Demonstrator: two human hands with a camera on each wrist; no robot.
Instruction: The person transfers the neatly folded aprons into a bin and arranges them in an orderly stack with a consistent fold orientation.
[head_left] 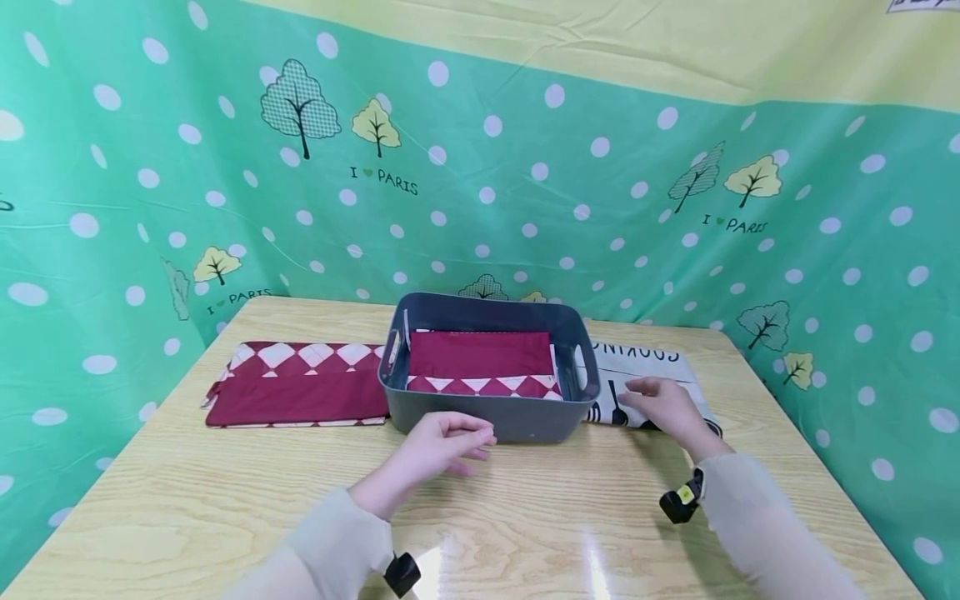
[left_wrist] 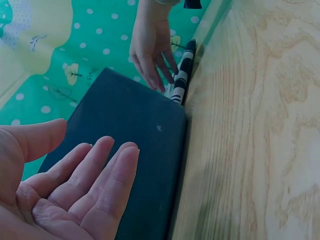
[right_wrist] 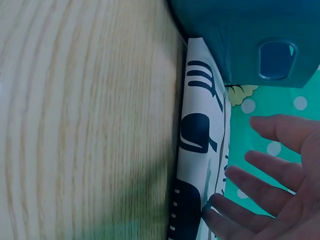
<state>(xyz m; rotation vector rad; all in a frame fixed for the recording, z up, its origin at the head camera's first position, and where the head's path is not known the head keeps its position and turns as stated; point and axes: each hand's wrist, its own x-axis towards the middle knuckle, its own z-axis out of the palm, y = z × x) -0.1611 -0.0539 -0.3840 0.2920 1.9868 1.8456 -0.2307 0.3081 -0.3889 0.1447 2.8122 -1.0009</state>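
A dark grey plastic basket [head_left: 525, 423] stands in the middle of the table. Inside it lies a folded maroon cloth [head_left: 480, 354] with a red-and-white diamond band. My left hand [head_left: 438, 446] hovers before the basket's front wall, its fingers loosely bent and holding nothing; the left wrist view shows the bare palm [left_wrist: 70, 205]. To the right of the basket is a folded white cloth [head_left: 645, 371] printed with black utensils and lettering. Over its front part my right hand [head_left: 667, 410] is held, fingers spread and relaxed. Whether a fingertip touches that cloth I cannot tell.
Left of the basket, against its side, lies another folded maroon cloth [head_left: 296, 400] with a diamond band. The light wooden table [head_left: 525, 517] ends at a green dotted curtain [head_left: 487, 192] behind and at both sides.
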